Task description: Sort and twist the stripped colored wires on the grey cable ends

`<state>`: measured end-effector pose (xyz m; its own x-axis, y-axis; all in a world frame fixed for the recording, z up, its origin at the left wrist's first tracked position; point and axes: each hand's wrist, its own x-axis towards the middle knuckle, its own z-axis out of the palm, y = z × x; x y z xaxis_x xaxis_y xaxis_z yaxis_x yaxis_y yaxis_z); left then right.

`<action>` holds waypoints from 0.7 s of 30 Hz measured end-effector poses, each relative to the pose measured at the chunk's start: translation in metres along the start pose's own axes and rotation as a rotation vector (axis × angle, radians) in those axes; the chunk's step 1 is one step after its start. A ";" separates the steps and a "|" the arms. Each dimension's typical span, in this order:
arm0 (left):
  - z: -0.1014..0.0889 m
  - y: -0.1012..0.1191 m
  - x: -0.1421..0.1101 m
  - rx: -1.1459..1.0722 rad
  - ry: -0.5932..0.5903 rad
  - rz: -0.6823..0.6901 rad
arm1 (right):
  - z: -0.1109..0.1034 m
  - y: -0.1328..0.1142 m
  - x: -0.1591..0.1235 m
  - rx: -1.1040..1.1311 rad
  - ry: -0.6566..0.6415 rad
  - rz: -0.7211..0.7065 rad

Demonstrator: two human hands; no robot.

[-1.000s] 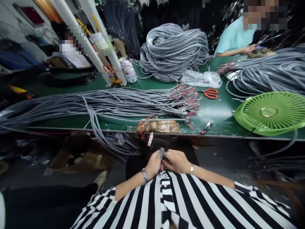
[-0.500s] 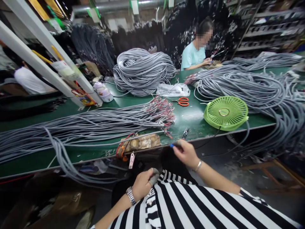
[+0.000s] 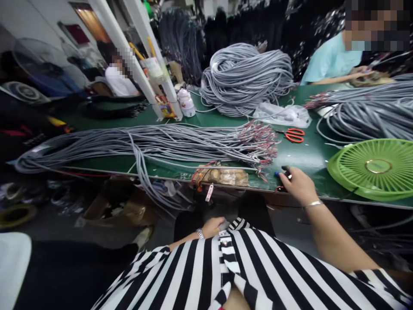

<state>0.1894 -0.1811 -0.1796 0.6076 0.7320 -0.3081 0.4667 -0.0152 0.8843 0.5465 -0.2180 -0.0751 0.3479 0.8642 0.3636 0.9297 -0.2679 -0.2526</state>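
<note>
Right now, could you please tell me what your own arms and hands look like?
Both arms have black and white striped sleeves that end above the wrists. The left hand has a silver linked band at its wrist and something grey at a fingertip. The right hand has a slim silver bangle at its wrist and a blue patch at a fingertip.

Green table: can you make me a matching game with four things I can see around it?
Things
1. Scissors
2. Fan
3. Right hand
4. Left hand

Matches
A. at a small dark tool
B. close to the striped shirt
C. orange handles
D. light green

Right pairs: 1-C, 2-D, 3-A, 4-B
</note>
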 end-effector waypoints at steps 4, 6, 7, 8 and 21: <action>-0.008 -0.005 0.018 0.240 0.034 0.003 | -0.008 -0.005 -0.007 0.029 0.184 0.008; -0.011 -0.008 0.027 0.330 0.021 0.000 | -0.013 -0.013 -0.015 0.049 0.268 -0.014; -0.011 -0.009 0.030 0.367 0.008 -0.001 | -0.014 -0.018 -0.020 0.073 0.287 -0.044; -0.010 -0.011 0.031 0.397 -0.008 -0.001 | -0.015 -0.024 -0.025 0.108 0.293 -0.079; -0.060 0.026 -0.048 0.009 0.010 0.175 | 0.014 -0.136 -0.070 0.758 -0.399 -0.553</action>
<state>0.1338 -0.1759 -0.1203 0.6734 0.7246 -0.1464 0.3605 -0.1490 0.9208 0.3939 -0.2359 -0.0785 -0.3020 0.9010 0.3114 0.5786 0.4329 -0.6913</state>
